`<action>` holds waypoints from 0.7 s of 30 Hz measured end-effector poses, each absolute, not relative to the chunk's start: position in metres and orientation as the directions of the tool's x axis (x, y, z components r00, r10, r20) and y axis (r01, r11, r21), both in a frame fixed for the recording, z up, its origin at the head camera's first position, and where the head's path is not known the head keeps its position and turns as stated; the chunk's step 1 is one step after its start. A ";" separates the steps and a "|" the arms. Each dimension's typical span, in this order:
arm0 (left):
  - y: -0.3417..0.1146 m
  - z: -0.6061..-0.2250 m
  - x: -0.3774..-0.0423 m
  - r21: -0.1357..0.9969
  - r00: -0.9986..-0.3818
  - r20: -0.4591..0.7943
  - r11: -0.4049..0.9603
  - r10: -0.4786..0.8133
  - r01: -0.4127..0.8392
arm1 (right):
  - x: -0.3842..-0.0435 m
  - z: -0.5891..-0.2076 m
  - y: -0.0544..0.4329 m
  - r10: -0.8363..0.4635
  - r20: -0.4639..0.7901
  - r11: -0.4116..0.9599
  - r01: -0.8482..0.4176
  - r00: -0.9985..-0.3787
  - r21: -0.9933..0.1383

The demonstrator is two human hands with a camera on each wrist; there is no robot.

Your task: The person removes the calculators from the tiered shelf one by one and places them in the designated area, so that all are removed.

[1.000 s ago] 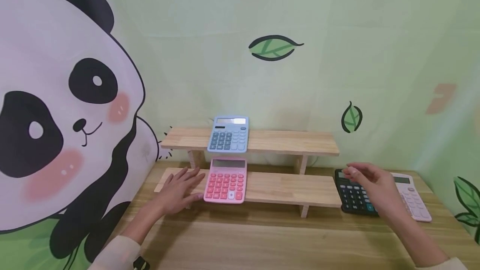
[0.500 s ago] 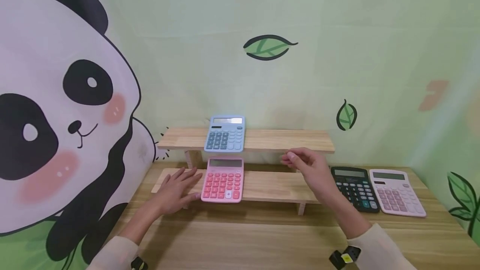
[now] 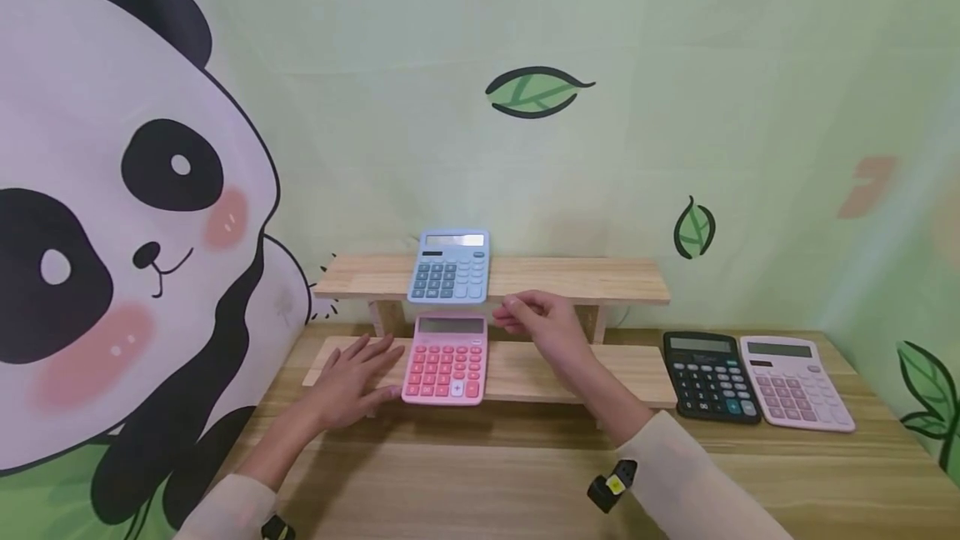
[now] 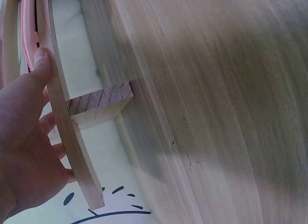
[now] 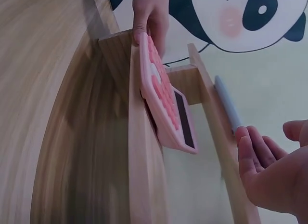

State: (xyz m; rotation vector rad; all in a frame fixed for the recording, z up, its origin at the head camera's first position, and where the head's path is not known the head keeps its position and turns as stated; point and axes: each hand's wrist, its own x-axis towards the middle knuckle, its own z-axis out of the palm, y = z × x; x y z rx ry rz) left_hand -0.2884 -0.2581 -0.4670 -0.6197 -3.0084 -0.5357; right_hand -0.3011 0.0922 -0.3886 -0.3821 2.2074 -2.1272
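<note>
A pink calculator (image 3: 446, 361) leans face-up on the lower wooden shelf (image 3: 517, 377). My left hand (image 3: 348, 386) rests on that shelf beside it, fingers spread and thumb at the calculator's lower left edge. On the upper shelf (image 3: 585, 280) sits a light blue calculator (image 3: 450, 265). My right hand (image 3: 543, 327) hovers right of the two calculators, its fingers loosely bent and holding nothing. In the right wrist view, the fingertips of the right hand (image 5: 276, 171) are near the blue calculator's edge (image 5: 226, 103); whether they touch cannot be told.
To the right of the shelves, a black calculator (image 3: 711, 377) and a pale pink calculator (image 3: 797, 382) lie side by side on the wooden table (image 3: 450, 482). Behind stands a green wall covering (image 3: 600, 165) with a printed panda and leaves.
My right hand has moved left, from above the black calculator to beside the pink and blue ones. The left hand has stayed by the pink calculator. The camera view has shifted slightly.
</note>
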 end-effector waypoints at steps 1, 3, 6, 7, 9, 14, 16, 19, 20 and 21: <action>-0.258 -0.468 -0.289 0.332 -0.921 0.092 0.861 0.378 0.386 | -0.303 -0.390 0.089 -0.211 0.121 0.016 -0.127 -0.970 -0.992; -0.258 -0.468 -0.288 0.336 -0.920 0.094 0.857 0.381 0.390 | -0.308 -0.393 0.083 -0.203 0.093 0.001 -0.095 -0.975 -0.995; -0.257 -0.466 -0.286 0.327 -0.921 0.085 0.862 0.380 0.387 | -0.315 -0.396 0.074 -0.188 0.041 -0.024 -0.037 -0.981 -0.999; -0.256 -0.465 -0.285 0.319 -0.922 0.080 0.866 0.380 0.385 | -0.317 -0.397 0.071 -0.183 0.023 -0.029 -0.018 -0.983 -0.999; -0.256 -0.464 -0.284 0.306 -0.922 0.075 0.871 0.379 0.383 | -0.319 -0.398 0.064 -0.182 -0.005 -0.034 0.012 -0.983 -0.999; -0.257 -0.464 -0.284 0.302 -0.925 0.070 0.876 0.373 0.376 | -0.322 -0.403 0.050 -0.194 -0.064 -0.048 0.074 -0.979 -0.996; -0.256 -0.464 -0.284 0.308 -0.928 0.063 0.877 0.368 0.369 | -0.323 -0.404 0.045 -0.195 -0.071 -0.075 0.088 -0.978 -0.993; -0.256 -0.464 -0.285 0.312 -0.928 0.061 0.876 0.368 0.368 | -0.324 -0.405 0.041 -0.195 -0.073 -0.123 0.098 -0.978 -0.988; -0.255 -0.464 -0.286 0.312 -0.927 0.063 0.875 0.369 0.369 | -0.324 -0.405 0.039 -0.194 -0.072 -0.131 0.098 -0.978 -0.986; -0.255 -0.464 -0.286 0.313 -0.927 0.064 0.875 0.368 0.369 | -0.324 -0.405 0.038 -0.192 -0.073 -0.135 0.100 -0.979 -0.986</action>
